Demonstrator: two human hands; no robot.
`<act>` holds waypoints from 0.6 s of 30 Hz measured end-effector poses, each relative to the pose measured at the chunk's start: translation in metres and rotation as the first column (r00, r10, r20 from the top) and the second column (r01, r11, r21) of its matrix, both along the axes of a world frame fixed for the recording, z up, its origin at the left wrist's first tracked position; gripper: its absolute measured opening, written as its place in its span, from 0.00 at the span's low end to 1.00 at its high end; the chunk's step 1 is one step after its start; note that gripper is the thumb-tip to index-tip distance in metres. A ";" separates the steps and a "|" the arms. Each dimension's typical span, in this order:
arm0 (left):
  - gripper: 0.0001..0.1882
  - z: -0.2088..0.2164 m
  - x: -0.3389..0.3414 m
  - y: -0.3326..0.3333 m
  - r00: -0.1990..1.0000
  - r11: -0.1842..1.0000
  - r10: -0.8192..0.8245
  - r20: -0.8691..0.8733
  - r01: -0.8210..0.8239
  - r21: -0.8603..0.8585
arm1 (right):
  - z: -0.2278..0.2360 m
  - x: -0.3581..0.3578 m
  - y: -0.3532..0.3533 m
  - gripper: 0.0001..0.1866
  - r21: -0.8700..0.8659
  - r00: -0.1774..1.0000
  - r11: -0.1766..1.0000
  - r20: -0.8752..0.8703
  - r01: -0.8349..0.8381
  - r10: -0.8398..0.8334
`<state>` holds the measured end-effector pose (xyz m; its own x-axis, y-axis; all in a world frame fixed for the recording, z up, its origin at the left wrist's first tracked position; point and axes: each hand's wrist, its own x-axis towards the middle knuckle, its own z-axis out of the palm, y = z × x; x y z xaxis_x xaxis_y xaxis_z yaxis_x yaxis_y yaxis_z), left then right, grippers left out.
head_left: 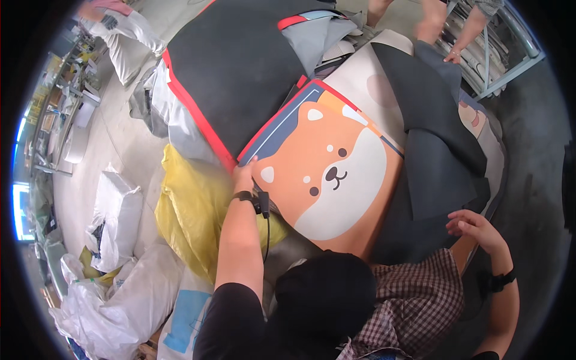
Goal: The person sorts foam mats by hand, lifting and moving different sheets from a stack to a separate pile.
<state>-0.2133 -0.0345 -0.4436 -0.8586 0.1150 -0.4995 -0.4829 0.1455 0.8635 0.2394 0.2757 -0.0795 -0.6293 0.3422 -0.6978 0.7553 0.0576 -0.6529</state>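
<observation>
A large flat mat [336, 174] with an orange cartoon dog, a dark blue part and a red edge lies over the pile in front of me. My left hand [245, 174] is closed on its left corner, beside the red edge. Some of its fingers are hidden. At the right, my right hand [471, 228] is empty, its fingers curved and apart, near a folded dark grey sheet [441, 174]. I cannot tell whether it touches that sheet. Both wrists wear black bands with small devices.
A big black mat [240, 66] with red edging lies at the far left of the pile. Beside my left arm is a yellow bag [192, 204]; white sacks [117, 300] stand on the floor. Other people's hands [453, 55] are at the far right, near a metal rack [510, 66].
</observation>
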 end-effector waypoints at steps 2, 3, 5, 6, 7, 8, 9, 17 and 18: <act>0.37 0.027 0.012 0.021 0.983 0.970 -0.097 -0.153 0.059 -0.236 | -0.004 0.008 -0.001 0.19 0.004 0.997 0.997 -0.001 0.073 -0.073; 0.37 0.047 0.020 0.025 0.933 0.875 -0.214 -0.291 0.051 -0.481 | -0.006 0.011 -0.002 0.19 -0.015 0.992 0.992 -0.016 0.128 -0.128; 0.36 0.050 0.008 0.011 0.808 0.718 -0.426 -0.406 0.029 -0.696 | -0.014 0.008 -0.004 0.19 -0.007 0.993 0.993 -0.016 0.120 -0.120; 0.35 0.051 0.002 0.007 0.635 0.516 -0.642 -0.431 -0.058 -0.854 | -0.017 0.005 -0.005 0.19 -0.002 0.993 0.993 -0.017 0.119 -0.119; 0.35 0.052 0.000 0.008 0.636 0.520 -0.637 -0.435 -0.062 -0.852 | -0.019 0.001 -0.005 0.19 0.003 0.993 0.993 -0.020 0.116 -0.116; 0.34 0.060 0.000 0.010 0.636 0.604 -0.649 -0.418 0.096 -0.791 | -0.023 -0.005 -0.005 0.19 0.000 0.995 0.995 -0.022 0.099 -0.099; 0.33 0.072 0.001 0.012 0.633 0.667 -0.661 -0.403 0.251 -0.701 | -0.025 -0.011 -0.006 0.20 -0.001 0.996 0.997 -0.024 0.081 -0.081; 0.17 0.193 0.158 0.124 0.168 0.365 -0.803 -0.572 0.897 -0.248 | -0.058 -0.071 -0.016 0.21 -0.390 0.914 0.862 -0.107 0.324 -0.392; 0.17 0.211 0.186 0.134 -0.005 0.237 -0.790 -0.613 0.920 -0.313 | -0.063 -0.081 -0.022 0.21 -0.497 0.828 0.745 -0.089 0.444 -0.553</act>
